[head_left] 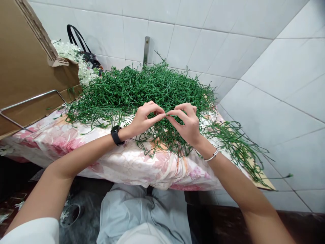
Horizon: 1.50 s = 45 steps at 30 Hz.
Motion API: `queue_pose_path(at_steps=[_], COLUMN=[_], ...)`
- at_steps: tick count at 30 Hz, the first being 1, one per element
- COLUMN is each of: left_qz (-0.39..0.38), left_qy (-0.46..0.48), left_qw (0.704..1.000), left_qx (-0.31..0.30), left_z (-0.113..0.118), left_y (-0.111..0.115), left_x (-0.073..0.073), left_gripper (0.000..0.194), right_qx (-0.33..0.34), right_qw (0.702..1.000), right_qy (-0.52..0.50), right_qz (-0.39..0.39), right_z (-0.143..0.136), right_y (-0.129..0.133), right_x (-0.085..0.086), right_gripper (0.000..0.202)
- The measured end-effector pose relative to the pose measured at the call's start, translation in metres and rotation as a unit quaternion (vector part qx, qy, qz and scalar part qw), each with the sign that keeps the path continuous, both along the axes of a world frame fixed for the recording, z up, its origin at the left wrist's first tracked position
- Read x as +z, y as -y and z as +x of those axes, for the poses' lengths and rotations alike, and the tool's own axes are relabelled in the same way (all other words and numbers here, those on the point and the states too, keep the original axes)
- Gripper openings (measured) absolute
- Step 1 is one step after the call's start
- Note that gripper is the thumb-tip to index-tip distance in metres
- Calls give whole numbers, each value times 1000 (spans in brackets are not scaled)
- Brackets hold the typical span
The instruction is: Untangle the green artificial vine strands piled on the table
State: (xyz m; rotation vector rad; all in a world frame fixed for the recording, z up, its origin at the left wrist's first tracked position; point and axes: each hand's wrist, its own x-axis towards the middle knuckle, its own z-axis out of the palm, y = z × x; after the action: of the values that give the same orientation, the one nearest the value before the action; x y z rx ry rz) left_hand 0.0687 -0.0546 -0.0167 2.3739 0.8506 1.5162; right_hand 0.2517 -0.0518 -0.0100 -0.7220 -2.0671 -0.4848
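Note:
A large tangled heap of thin green stems (142, 86) lies on a flowered cloth (122, 162). In front of the heap, my left hand (147, 118), with a black watch on its wrist, has thumb and forefinger pinched together. My right hand (186, 123), with a silver bracelet on the wrist, is pinched too, its fingertips meeting those of my left hand. What sits between the fingertips is too small to make out. Loose green stems hang below both hands, over the cloth. A smaller bunch of green stems (236, 142) lies to the right.
At the left stands a cardboard box (22, 64) with a metal wire frame (30, 100) before it. White flowers (86, 69) and a dark bag (91, 59) are behind. A metal bracket (146, 51) is on the tiled wall. A cup-like container (72, 217) is low at left.

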Motion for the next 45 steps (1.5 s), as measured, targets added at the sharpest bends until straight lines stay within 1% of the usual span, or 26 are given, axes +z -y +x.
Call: queue_pose_path(at_steps=[4, 6, 7, 9, 10, 13, 15, 17, 18, 21, 24, 28, 32, 35, 38, 40, 42, 45], left_qz=[-9, -11, -11, -3, 5, 29, 40, 43, 43, 31, 20, 14, 5, -16, -60, -93, -106, -77], left_qy=[2, 5, 5, -2, -8, -23, -27, -27, -25, -12, -5, -6, -15, 4, 47, 73, 86, 80], left_qw=[1000, 1000, 1000, 1000, 1000, 999, 999, 999, 999, 999, 1000, 1000, 1000, 1000, 996, 991, 989, 993], left_qx=[-19, -25, -26, -25, -21, -6, 2, 6, 8, 13, 12, 16, 9, -15, -50, -65, -64, -41], left_z=[0, 1, 1, 1, 1, 1, 1, 1, 1, 1, 2, 3, 4, 4, 5, 5, 5, 4], left_y=[2, 2, 2, 1, 0, -2, -3, -4, -4, -5, -6, -5, -3, -1, 0, 0, -1, -1], left_x=[1, 1, 0, -1, -2, -4, -5, -5, -6, -6, -7, -7, -6, -6, -6, -6, -6, -4], left_gripper=[13, 13, 13, 13, 12, 11, 10, 10, 10, 11, 13, 14, 15, 15, 15, 15, 15, 14], right_qx=[-29, -21, -6, 29, 43, 59, 63, 63, 64, 60, 36, -4, -36, -32, -10, 11, 35, 71], right_qw=[989, 982, 980, 980, 982, 994, 996, 996, 995, 997, 999, 999, 996, 992, 990, 991, 996, 997], right_qy=[27, 59, 83, 124, 129, 83, 52, 33, 28, 24, 32, 32, 54, 52, 54, 56, 36, -8], right_qz=[140, 177, 178, 151, 128, 41, -21, -59, -66, -51, -24, -6, 60, 106, 129, 118, 73, -22], right_z=[3, 4, 5, 5, 5, 5, 4, 2, 2, -1, -3, -5, -5, -4, -2, -1, -1, -2], right_y=[1, 2, 1, 0, -1, -2, -2, 0, 0, 2, 2, 3, 7, 7, 7, 6, 5, 6], right_x=[1, 2, 2, 2, 2, 1, 1, 2, 2, 2, 0, -2, -2, 0, 0, 0, -1, -2], right_gripper=[6, 8, 9, 10, 10, 7, 9, 7, 7, 14, 17, 10, 5, 6, 13, 15, 15, 13])
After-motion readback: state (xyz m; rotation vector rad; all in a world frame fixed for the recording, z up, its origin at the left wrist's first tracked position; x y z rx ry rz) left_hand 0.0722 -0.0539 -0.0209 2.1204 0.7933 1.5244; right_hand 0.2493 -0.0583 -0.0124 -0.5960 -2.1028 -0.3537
